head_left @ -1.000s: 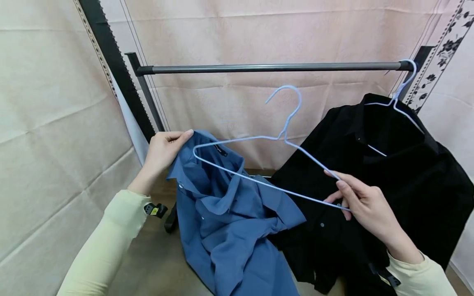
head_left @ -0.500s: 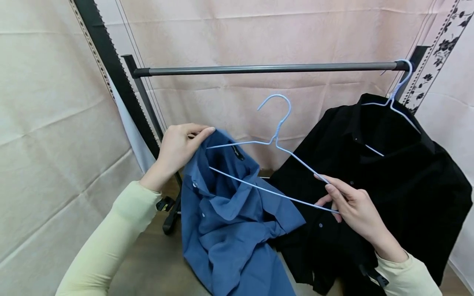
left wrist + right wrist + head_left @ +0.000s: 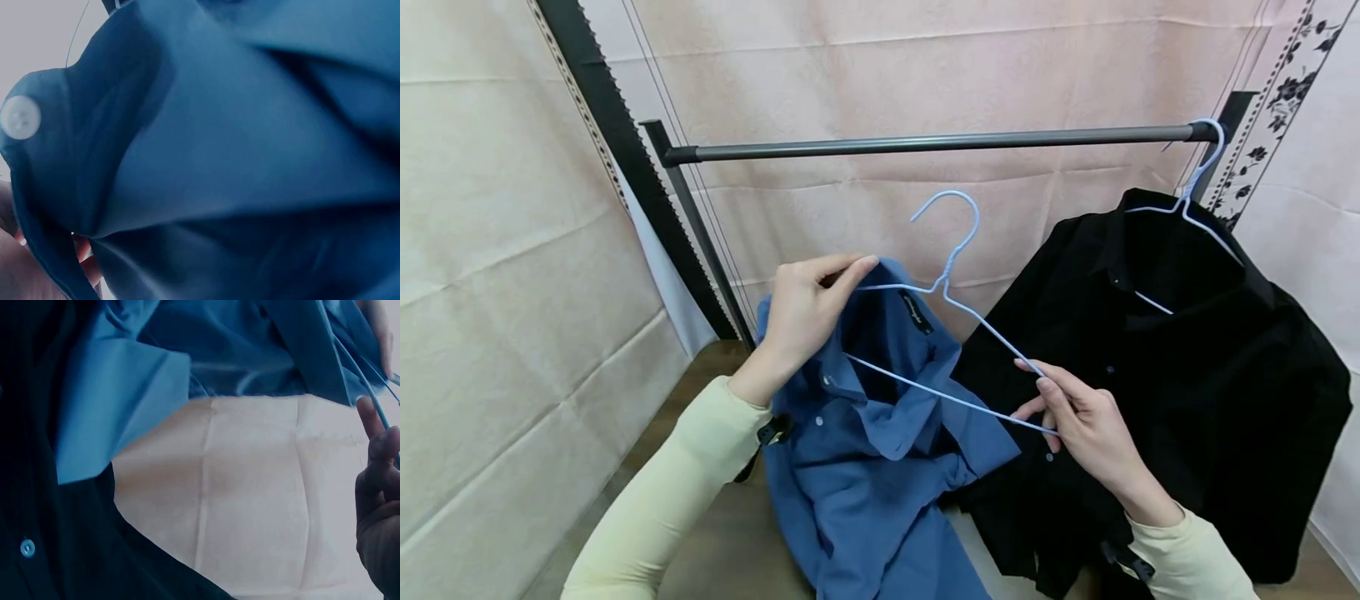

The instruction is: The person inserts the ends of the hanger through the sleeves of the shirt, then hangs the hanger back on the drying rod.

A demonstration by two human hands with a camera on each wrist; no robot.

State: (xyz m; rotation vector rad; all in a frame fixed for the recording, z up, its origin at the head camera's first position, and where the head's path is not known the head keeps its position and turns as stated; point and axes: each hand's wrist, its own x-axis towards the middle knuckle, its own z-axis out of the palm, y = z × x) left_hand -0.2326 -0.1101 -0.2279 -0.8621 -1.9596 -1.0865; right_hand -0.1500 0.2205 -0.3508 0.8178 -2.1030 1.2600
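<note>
My left hand (image 3: 808, 308) pinches the collar of a blue button-up shirt (image 3: 880, 492), which hangs below it in folds. With fingertips and thumb, my right hand (image 3: 1082, 425) holds the right end of a light blue wire hanger (image 3: 966, 310). The hanger's left end is inside the shirt's neck opening, hidden by the cloth and left hand. Its hook points up, below the rail and apart from it. In the left wrist view, blue cloth with a white button (image 3: 20, 117) fills most of the picture. The right wrist view shows fingers (image 3: 378, 447) on the hanger wire.
A dark metal rail (image 3: 925, 143) crosses the back. At its right end a black shirt (image 3: 1157, 400) hangs on another light blue hanger (image 3: 1198, 171), close behind my right hand. Pale cloth (image 3: 535, 292) covers the left side and back. A wooden surface (image 3: 730, 533) lies below.
My left hand has moved right, drawing the shirt's collar over the hanger's left end. My right hand has shifted left and slightly down with the hanger.
</note>
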